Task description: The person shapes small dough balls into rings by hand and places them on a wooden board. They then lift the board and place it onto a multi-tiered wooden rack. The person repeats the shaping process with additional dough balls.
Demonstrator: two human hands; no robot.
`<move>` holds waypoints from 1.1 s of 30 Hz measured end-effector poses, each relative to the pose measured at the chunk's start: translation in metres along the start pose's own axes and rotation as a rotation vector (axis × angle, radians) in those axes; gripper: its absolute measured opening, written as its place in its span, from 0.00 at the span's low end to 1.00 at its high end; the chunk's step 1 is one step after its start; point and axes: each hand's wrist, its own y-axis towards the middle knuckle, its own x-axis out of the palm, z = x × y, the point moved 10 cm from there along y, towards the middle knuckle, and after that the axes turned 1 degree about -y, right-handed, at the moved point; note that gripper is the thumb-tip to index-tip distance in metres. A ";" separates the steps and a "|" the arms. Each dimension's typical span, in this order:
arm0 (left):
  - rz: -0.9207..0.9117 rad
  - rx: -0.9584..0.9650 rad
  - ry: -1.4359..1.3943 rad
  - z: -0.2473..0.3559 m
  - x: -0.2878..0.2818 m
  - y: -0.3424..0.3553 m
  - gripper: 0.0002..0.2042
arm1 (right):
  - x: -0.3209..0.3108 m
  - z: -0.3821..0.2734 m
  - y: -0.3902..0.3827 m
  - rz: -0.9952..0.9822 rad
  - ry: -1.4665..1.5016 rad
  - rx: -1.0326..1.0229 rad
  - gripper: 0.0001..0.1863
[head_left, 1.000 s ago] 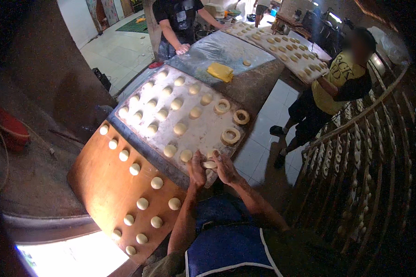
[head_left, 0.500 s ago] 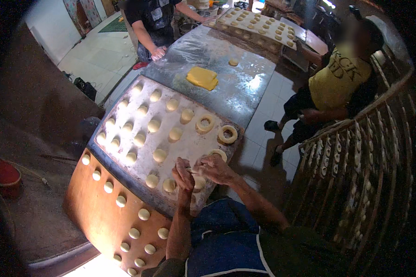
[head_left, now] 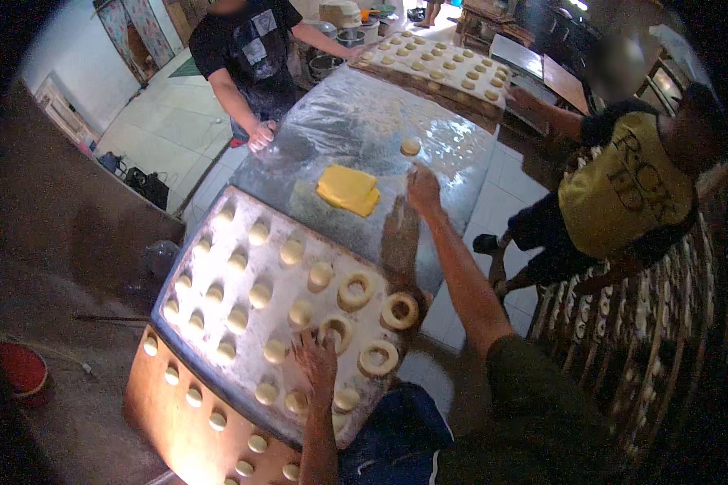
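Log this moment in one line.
left hand: at dough ring on pale tray | right hand: over metal table, near dough round | dough balls: on tray

white wall [head_left: 57, 44] | pale tiled floor [head_left: 155, 121] | patterned curtain [head_left: 150, 32] | slatted rack [head_left: 627, 323]

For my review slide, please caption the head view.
Left hand by a pale dough ring on a whitish rectangular tray; right hand extended over a shiny grey table near a pale round dough.
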 end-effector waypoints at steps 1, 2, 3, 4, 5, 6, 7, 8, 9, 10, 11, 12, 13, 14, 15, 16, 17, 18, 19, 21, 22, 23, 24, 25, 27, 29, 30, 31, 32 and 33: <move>-0.035 -0.042 -0.019 -0.002 0.001 -0.002 0.16 | 0.023 0.012 0.041 -0.046 -0.256 -0.076 0.18; -0.014 -0.031 -0.048 0.001 -0.005 -0.004 0.15 | 0.052 0.033 0.069 -0.177 -0.551 -0.070 0.19; 0.021 -0.017 -0.082 0.003 -0.012 -0.005 0.15 | 0.046 0.028 0.083 0.039 -0.486 -0.213 0.21; 0.021 -0.044 -0.122 -0.001 -0.017 -0.007 0.14 | 0.050 0.030 0.096 0.099 -0.473 -0.300 0.21; 0.030 -0.066 -0.168 -0.004 -0.024 -0.011 0.13 | 0.067 0.029 0.109 -0.017 -0.458 -0.413 0.21; 0.009 -0.110 -0.199 -0.010 -0.029 -0.016 0.13 | 0.075 0.037 0.117 -0.115 -0.347 -0.391 0.20; 0.034 -0.076 -0.203 -0.009 -0.038 -0.019 0.12 | 0.071 0.048 0.126 -0.144 -0.095 -0.275 0.18; 0.029 -0.068 -0.197 -0.010 -0.045 -0.024 0.11 | 0.068 0.065 0.126 -0.181 0.006 -0.107 0.19; 0.028 -0.058 -0.221 -0.010 -0.053 -0.030 0.10 | 0.068 0.068 0.121 -0.222 -0.023 -0.059 0.20; 0.026 -0.057 -0.236 -0.011 -0.059 -0.034 0.10 | 0.070 0.065 0.114 -0.344 -0.336 -0.121 0.23; 0.034 -0.048 -0.284 -0.010 -0.065 -0.036 0.09 | 0.049 0.060 0.093 -0.209 -0.220 -0.115 0.21; 0.044 -0.039 -0.333 -0.008 -0.072 -0.039 0.08 | 0.038 0.062 0.066 -0.168 0.002 0.001 0.21; 0.044 -0.015 -0.340 -0.003 -0.078 -0.039 0.07 | 0.024 0.064 0.035 -0.121 0.197 0.132 0.21; 0.037 -0.011 -0.403 0.001 -0.082 -0.039 0.07 | 0.013 0.047 0.003 -0.077 0.403 0.129 0.20; 0.028 -0.014 -0.468 0.007 -0.086 -0.038 0.07 | 0.002 0.030 -0.031 -0.049 0.579 0.172 0.20; 0.001 -0.020 -0.529 0.013 -0.088 -0.036 0.08 | 0.003 0.009 -0.078 -0.188 1.079 0.285 0.22; 0.033 0.032 -0.599 0.022 -0.099 -0.035 0.08 | -0.010 -0.027 -0.119 -0.213 1.292 0.244 0.25; 0.042 0.075 -0.661 0.029 -0.108 -0.036 0.09 | -0.019 -0.059 -0.163 -0.282 1.319 0.296 0.24; 0.016 0.030 -0.727 0.031 -0.108 -0.034 0.10 | -0.029 -0.095 -0.204 -0.358 1.359 0.325 0.24; -0.042 -0.041 -0.910 0.030 -0.109 -0.039 0.13 | -0.064 -0.174 -0.275 -0.464 1.344 0.180 0.26; -0.075 -0.063 -1.030 0.029 -0.110 -0.045 0.14 | -0.076 -0.197 -0.305 -0.499 1.268 0.227 0.25; -0.102 -0.059 -1.049 0.024 -0.115 -0.056 0.14 | -0.088 -0.217 -0.333 -0.540 1.191 0.262 0.24; -0.131 -0.051 -1.069 0.019 -0.119 -0.068 0.14 | -0.098 -0.240 -0.356 -0.578 1.159 0.228 0.23; -0.154 -0.020 -1.094 0.015 -0.125 -0.081 0.14 | -0.112 -0.256 -0.369 -0.512 0.997 0.138 0.24; -0.131 -0.056 -1.131 -0.007 -0.136 -0.107 0.13 | -0.125 -0.278 -0.397 -0.491 0.831 0.061 0.26; -0.045 -0.081 -1.042 -0.026 -0.147 -0.131 0.10 | -0.134 -0.296 -0.426 -0.484 0.857 -0.005 0.32; -0.043 -0.099 -1.015 -0.035 -0.148 -0.142 0.10 | -0.133 -0.300 -0.440 -0.510 0.859 0.006 0.32; -0.036 -0.110 -0.990 -0.044 -0.151 -0.152 0.10 | -0.132 -0.304 -0.452 -0.534 0.868 0.014 0.33; -0.010 -0.096 -0.974 -0.052 -0.157 -0.161 0.10 | -0.126 -0.301 -0.465 -0.587 0.831 0.090 0.33; -0.010 -0.143 -1.018 -0.064 -0.154 -0.167 0.09 | -0.127 -0.315 -0.480 -0.678 0.926 -0.006 0.33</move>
